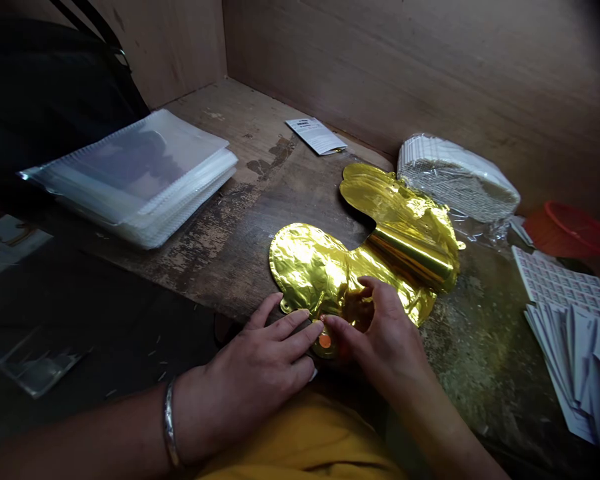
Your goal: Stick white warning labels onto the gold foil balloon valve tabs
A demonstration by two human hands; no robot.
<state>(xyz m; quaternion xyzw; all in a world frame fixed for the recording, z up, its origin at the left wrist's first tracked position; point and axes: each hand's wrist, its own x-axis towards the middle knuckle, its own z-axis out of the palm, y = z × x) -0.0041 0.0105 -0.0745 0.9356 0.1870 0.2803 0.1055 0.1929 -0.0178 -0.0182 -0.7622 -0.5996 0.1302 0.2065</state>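
Background: plywood walls [380, 67] meet in a corner behind a worn, stained wooden tabletop [260, 160]; a black bag [55, 87] sits at far left.

Main item: a flattened gold foil balloon [325, 273] lies on the tabletop directly in front of the person, creased and curving in two lobes, with part of it folded over.

Left hand: the left hand [245, 380] rests on the balloon's lower edge, with a metal bangle [169, 421] on the wrist.

Left grip: wide and flat, fingers [290, 330] spread on the foil, not closed around anything.

Right hand: the right hand [375, 340] sits just beside the left, over the same edge.

Right grip: fingers [375, 297] curved down onto the foil; whether they pinch it, I cannot tell.

Between the hands: a round orange disc [325, 341] on the foil, with no readable marking.

Left of the balloon: a stack of clear plastic sleeves [135, 177].

Behind it: a white printed card [316, 135] with a barcode, its writing too small to read.

Right side: a plastic-wrapped white bundle [455, 177], an orange-red plastic basket [570, 230], a sheet of small printed labels [555, 283], illegible, and fanned white papers [575, 360].

Foreground: a yellow garment [300, 440].
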